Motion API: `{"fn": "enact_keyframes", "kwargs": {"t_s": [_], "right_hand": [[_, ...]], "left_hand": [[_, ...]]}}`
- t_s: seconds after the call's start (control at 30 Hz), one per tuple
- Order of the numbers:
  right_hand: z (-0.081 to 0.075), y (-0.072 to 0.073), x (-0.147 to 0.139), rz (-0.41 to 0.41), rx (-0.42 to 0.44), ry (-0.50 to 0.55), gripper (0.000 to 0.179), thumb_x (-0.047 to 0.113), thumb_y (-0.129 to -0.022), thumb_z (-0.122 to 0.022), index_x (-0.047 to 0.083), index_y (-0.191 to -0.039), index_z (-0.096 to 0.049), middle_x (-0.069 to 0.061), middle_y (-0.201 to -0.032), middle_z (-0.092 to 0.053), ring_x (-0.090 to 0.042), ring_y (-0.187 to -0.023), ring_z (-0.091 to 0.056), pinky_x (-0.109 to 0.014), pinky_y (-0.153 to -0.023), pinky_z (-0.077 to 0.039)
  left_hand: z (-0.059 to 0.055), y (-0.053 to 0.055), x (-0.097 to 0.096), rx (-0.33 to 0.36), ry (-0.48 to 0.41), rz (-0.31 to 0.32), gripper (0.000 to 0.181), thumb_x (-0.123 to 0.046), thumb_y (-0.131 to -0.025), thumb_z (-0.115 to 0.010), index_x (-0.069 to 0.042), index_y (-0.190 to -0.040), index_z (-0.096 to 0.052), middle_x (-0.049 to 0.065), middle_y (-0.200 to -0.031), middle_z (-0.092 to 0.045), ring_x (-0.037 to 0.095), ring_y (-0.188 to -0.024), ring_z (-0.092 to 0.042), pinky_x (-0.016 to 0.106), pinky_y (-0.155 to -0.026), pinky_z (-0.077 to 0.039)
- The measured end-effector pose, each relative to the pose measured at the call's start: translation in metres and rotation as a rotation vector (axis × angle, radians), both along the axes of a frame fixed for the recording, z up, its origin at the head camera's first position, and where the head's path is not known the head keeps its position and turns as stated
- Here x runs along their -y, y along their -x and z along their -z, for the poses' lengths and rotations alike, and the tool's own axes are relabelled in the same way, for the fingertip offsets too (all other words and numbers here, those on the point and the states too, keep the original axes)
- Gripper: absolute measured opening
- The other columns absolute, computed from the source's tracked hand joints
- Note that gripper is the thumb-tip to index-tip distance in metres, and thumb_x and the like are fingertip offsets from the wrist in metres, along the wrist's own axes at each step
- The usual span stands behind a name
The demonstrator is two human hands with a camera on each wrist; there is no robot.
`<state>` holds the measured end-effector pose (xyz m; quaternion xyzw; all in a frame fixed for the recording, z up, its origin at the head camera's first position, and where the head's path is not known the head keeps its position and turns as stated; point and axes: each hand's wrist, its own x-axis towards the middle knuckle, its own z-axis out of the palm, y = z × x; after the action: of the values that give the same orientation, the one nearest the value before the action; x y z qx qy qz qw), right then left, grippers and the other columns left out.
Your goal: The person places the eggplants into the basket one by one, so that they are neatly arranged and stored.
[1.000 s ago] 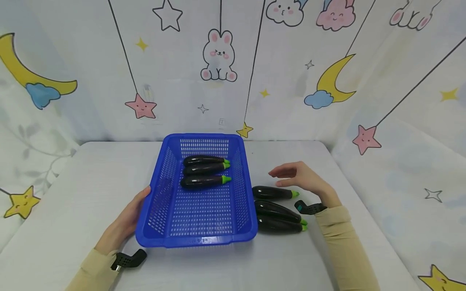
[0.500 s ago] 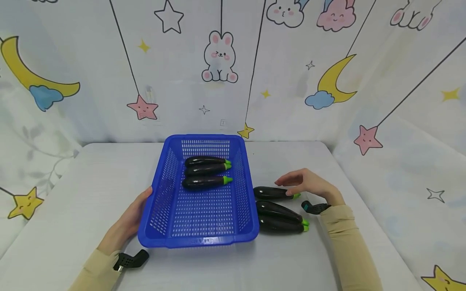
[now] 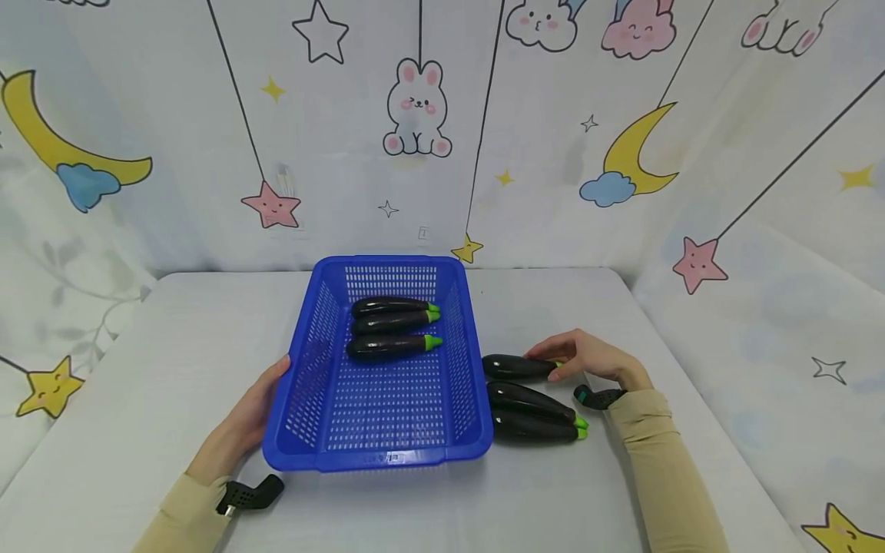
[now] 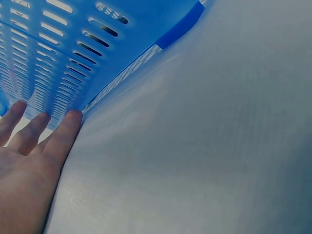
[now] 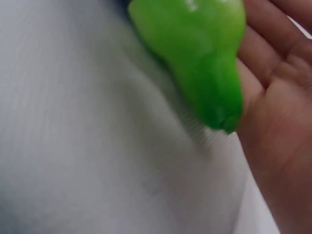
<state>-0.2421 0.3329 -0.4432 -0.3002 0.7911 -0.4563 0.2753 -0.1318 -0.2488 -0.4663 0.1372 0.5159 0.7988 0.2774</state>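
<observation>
A blue plastic basket (image 3: 376, 458) with slotted walls stands mid-table, holding three dark eggplants (image 3: 394, 348) with green stem ends. My left hand (image 3: 242, 418) holds the basket's left side at the rim; in the left wrist view its fingers (image 4: 66, 136) lie against the slotted outer wall. Right of the basket, my right hand (image 3: 588, 359) grips the stem end of a loose eggplant (image 3: 515, 366), thumb on the near side and fingers on the far side. The green stem (image 5: 204, 58) fills the top of the right wrist view, beside the palm; the thumb is hidden there.
Two more eggplants (image 3: 532, 427) lie side by side just nearer me than the gripped one, close to the basket's right wall. A white cloth covers the table (image 3: 553, 499). A curtain (image 3: 332, 138) printed with cartoons hangs behind it.
My right hand has come down and slightly right from above the loose eggplant, and its fingers have closed around the stem end. The left hand keeps its place at the basket.
</observation>
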Motion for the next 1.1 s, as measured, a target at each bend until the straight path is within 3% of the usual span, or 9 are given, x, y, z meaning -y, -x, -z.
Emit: {"fn": "enact_keyframes", "kwargs": {"t_s": [0.23,1.1], "right_hand": [[0.011,0.005,-0.006,-0.011,0.048,0.072,0.054,0.005,-0.086,-0.077,-0.002,-0.135,-0.057,-0.024,-0.140,-0.056,-0.010,-0.128,-0.057,-0.022,-0.104,-0.045],[0.019,0.007,-0.010,0.019,0.029,0.107,0.047,0.002,-0.088,-0.075,-0.004,-0.132,-0.059,-0.017,-0.135,-0.062,-0.009,-0.125,-0.059,-0.022,-0.102,-0.046]], "left_hand": [[-0.001,-0.001,0.000,-0.003,0.038,-0.020,0.040,-0.048,-0.107,-0.021,-0.032,-0.139,-0.039,0.001,-0.123,-0.063,0.016,-0.108,-0.064,0.037,-0.089,-0.056],[0.002,0.001,0.001,0.004,0.066,-0.029,0.040,-0.050,-0.106,-0.021,-0.032,-0.139,-0.036,0.001,-0.125,-0.061,0.016,-0.110,-0.063,0.038,-0.091,-0.054]]}}
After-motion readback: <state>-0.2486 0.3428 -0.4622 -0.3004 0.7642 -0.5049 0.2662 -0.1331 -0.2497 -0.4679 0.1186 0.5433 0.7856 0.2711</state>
